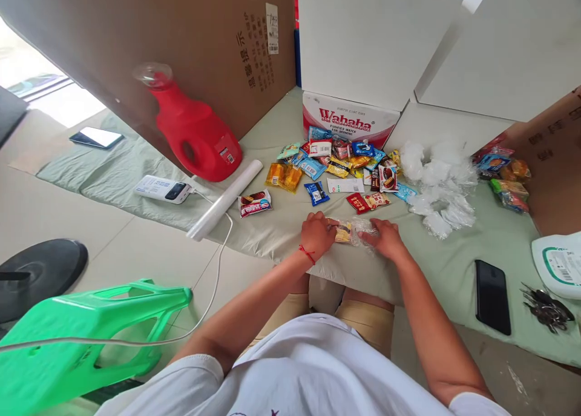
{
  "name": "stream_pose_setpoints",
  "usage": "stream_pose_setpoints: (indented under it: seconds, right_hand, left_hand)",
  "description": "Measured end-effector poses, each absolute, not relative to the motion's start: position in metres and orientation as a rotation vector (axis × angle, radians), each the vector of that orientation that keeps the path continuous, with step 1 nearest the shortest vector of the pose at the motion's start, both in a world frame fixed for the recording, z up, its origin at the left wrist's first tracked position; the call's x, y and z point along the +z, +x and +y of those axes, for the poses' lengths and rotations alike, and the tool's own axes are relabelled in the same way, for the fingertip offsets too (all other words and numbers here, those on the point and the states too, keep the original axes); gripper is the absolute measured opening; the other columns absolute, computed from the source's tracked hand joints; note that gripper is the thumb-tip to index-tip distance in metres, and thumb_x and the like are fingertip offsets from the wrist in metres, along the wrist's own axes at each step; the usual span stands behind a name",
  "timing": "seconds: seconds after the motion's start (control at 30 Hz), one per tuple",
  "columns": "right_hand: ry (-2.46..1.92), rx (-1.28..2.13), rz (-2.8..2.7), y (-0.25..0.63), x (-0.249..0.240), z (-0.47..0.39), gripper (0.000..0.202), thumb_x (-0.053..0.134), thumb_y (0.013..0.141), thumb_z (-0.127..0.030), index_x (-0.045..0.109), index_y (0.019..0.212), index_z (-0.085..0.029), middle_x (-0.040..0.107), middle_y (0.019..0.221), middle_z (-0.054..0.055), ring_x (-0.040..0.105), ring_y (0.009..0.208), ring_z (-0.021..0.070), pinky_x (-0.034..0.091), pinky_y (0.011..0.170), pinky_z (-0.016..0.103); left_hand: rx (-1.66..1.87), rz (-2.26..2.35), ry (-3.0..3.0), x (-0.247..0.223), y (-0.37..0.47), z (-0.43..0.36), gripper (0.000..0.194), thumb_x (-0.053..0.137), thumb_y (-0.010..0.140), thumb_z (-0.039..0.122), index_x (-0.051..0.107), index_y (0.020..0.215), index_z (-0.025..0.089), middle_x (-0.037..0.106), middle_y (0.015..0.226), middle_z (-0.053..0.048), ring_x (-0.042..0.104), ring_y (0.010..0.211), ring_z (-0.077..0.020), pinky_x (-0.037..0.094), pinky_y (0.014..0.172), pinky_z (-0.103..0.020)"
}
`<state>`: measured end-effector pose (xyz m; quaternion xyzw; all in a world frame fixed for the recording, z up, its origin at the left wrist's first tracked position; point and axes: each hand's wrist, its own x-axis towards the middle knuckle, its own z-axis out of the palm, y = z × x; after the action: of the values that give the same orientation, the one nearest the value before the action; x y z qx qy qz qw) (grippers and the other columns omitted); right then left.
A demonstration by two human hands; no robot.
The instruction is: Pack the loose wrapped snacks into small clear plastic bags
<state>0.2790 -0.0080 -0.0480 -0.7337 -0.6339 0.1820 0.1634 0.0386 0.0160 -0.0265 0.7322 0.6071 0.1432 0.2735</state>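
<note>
White shirt (308,367), cloth edge (354,284), slim margin (356,264), left grip (318,234) pinched on wrapped snack (344,232), right grip (388,240) pinched on clear film (364,226)

snacks (339,167) ahead, bare cloth (442,270) toward phone (493,296)

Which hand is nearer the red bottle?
Left. The left hand is to the right of the red bottle; the right hand is farther right, beyond the left.
</note>
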Motion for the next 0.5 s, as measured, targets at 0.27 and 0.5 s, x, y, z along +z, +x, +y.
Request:
stream_pose_setpoints:
  seconds: [0.27, 0.5]
  right_hand:
    - [-1.9, 0.625, -1.677, 0.239, -0.035, -0.023, 0.021, 0.053, 0.09, -0.041, 0.065, 0.089, -0.023, 0.064, 0.085, 0.005, 0.06, 0.079, 0.0212, 0.045, 0.075, 0.031]
    - [-1.567, 1.023, -1.259, 0.176, -0.031, -0.048, 0.017, 0.054, 0.088, -0.034, 0.064, 0.097, -0.024, 0.069, 0.083, 0.001, 0.062, 0.07, 0.0183, 0.049, 0.068, 0.03]
  left_hand:
    - [0.3, 1.865, 1.767, -0.03, 0.043, 0.014, 0.059, 0.076, 0.076, 0.051, 0.064, 0.124, 0.019, 0.057, 0.134, -0.017, 0.048, 0.13, -0.0376, 0.042, 0.104, -0.047]
    - [0.824, 1.692, 1.895, -0.037, 0.053, -0.016, 0.025, 0.068, 0.081, 0.023, 0.061, 0.104, 0.018, 0.062, 0.108, -0.012, 0.059, 0.104, -0.0277, 0.048, 0.089, -0.04]
